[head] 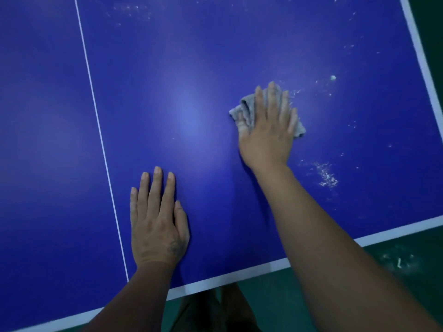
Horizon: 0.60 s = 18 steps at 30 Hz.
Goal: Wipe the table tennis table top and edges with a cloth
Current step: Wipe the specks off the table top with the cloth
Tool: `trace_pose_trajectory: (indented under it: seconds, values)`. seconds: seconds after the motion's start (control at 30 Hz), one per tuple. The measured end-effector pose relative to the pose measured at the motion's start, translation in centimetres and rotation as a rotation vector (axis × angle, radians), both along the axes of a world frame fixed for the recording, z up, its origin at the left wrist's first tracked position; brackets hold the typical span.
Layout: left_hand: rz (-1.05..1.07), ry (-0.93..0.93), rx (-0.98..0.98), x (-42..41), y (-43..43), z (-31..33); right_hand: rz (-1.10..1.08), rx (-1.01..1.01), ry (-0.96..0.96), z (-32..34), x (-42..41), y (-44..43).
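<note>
I take this for a sports or games room: a blue table tennis table (215, 56) with 1 thin white centre line (96, 111) and 2 white edge bands (239, 275) fills my view, over a dark green floor (287, 305).

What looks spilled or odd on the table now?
White powdery debris is scattered over the blue table tennis table top, mostly right of the crumpled grey cloth under the right hand; more lies on the green floor.
</note>
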State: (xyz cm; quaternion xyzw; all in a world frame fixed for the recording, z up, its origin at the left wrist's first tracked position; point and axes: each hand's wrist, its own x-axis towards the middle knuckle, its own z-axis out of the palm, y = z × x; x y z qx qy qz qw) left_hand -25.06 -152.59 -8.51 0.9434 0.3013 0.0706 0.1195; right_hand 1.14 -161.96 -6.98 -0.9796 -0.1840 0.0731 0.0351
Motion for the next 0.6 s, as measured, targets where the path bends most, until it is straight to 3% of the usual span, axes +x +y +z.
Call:
trace_pose_trajectory:
  seconds: [0.17,0.4,0.6]
  values:
    - [0.043,-0.022,-0.059,0.4,-0.2,0.7,0.318,0.014,-0.035,-0.4,-6.5,1.2]
    - [0.084,-0.006,-0.108,0.3,-0.1,0.9,0.481,0.025,-0.023,-0.4,-9.3,-4.7]
    - [0.070,0.018,-0.089,0.4,0.0,0.8,0.656,0.066,-0.045,-0.4,-8.2,3.5]
